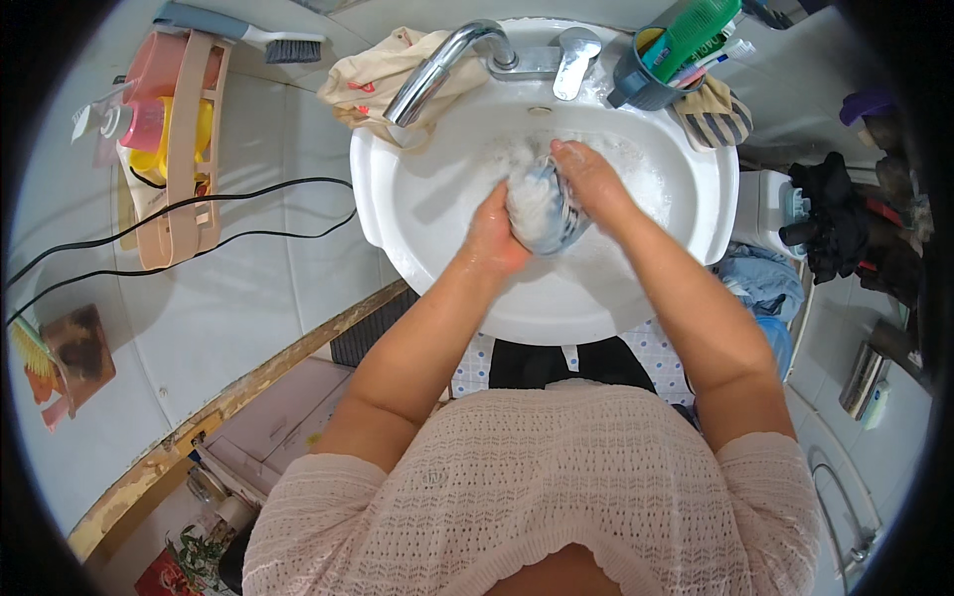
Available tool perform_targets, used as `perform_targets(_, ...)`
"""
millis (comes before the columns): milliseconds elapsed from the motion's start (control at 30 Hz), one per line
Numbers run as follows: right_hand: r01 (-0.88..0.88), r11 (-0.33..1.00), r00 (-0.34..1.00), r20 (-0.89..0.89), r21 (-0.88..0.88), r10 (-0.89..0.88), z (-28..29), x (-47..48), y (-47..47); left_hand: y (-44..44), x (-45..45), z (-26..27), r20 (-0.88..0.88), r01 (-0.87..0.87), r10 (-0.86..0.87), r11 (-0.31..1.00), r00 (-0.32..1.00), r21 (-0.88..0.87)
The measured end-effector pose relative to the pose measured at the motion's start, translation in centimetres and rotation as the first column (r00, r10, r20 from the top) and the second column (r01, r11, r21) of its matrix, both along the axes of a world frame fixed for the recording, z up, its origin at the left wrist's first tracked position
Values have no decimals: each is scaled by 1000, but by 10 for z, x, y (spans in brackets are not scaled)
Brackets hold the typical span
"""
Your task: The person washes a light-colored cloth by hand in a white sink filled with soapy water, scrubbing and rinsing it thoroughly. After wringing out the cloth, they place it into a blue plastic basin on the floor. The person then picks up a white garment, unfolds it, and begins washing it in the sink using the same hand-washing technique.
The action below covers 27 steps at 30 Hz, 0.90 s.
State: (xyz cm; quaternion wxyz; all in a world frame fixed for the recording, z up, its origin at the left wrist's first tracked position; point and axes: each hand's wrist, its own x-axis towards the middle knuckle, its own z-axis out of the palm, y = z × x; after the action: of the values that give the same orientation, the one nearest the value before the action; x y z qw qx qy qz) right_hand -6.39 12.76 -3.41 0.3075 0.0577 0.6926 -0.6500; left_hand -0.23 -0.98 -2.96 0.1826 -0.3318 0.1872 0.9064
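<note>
Over the white washbasin (440, 216), both hands hold a soapy blue-and-white cloth item (548, 212), bunched up and covered with foam on its left side. My left hand (496, 231) cups it from the left and below, fingers partly hidden behind it. Gripping its upper right edge is my right hand (589, 179), thumb and fingers closed on the fabric. Suds and water lie in the basin behind the hands. A chrome faucet (447, 71) arches over the basin's back left; whether water runs from it cannot be told.
A cream cloth (343, 82) lies behind the faucet. At the back right stand a cup (645, 82) with a green comb and toothbrushes, and a striped cloth (715, 119). A wall rack (190, 149) with bottles and a scrub brush (291, 48) are left. Black cables (261, 195) reach the basin's left edge.
</note>
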Motion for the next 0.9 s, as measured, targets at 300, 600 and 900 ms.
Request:
perform_targets(300, -300, 60, 609, 143, 952, 780, -35, -40, 4, -55, 31, -57, 91, 104, -72, 898, 993, -428)
perform_targets(600, -309, 131, 344, -18, 942, 939, -63, 18, -16, -16, 41, -38, 354, 227, -171, 966, 920, -123)
perform_targets(900, -272, 901, 376, -824, 339, 424, 56, 68, 0, 4, 23, 5, -80, 4, 22, 949, 997, 315)
